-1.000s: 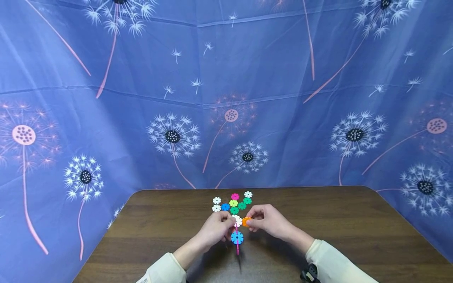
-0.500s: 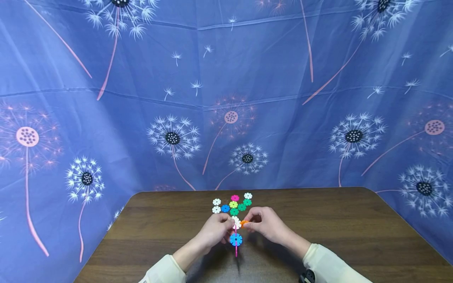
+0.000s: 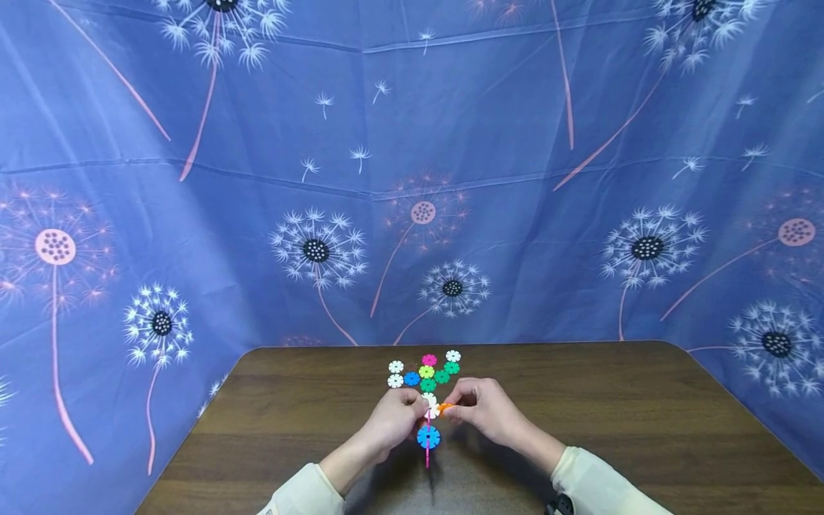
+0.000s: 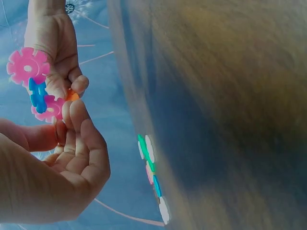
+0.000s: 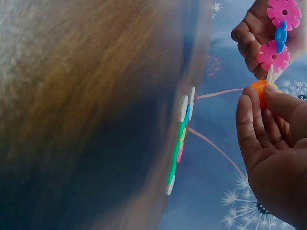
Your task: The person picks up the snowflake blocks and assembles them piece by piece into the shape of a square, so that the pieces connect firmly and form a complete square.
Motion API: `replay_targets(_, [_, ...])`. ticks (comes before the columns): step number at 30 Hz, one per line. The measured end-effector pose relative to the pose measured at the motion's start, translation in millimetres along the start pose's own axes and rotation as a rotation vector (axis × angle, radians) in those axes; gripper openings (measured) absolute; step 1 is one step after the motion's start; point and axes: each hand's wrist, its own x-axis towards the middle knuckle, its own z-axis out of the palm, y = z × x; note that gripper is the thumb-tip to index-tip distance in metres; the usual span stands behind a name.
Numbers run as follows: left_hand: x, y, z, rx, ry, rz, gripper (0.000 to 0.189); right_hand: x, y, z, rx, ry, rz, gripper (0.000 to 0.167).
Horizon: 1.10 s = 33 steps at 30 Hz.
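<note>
My left hand pinches a short chain of notched plastic discs in front of me. In the chain are a white disc, a pink disc and a blue disc, with another pink disc at its end. My right hand pinches an orange disc between thumb and fingers. The orange disc is edge-on to the head camera, right at the white disc's right rim. Fingers hide part of both discs.
Farther back on the brown table lie several more discs, among them a white disc, a yellow disc, a pink disc and a green disc. Behind the table hangs a blue dandelion-print cloth.
The right hand has turned the orange disc from face-on to edge-on and brought it left against the white disc's rim. The left hand stays almost in place, still holding the chain.
</note>
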Motion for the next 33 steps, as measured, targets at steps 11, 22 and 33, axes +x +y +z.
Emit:
replay_targets(11, [-1.2, -0.5, 0.0, 0.037, -0.014, -0.008, 0.027, -0.6, 0.8, 3.3, 0.061, -0.017, 0.024, 0.006])
replay_targets(22, [-2.1, 5.4, -10.1, 0.129, -0.225, -0.006, 0.019, 1.2, 0.0, 3.7, 0.086, -0.144, 0.008, 0.006])
replay_targets(33, [-0.4, 2.5, -17.1, 0.145, -0.161, 0.077, 0.006, 9.2, -0.7, 2.4, 0.073, -0.142, 0.06, 0.013])
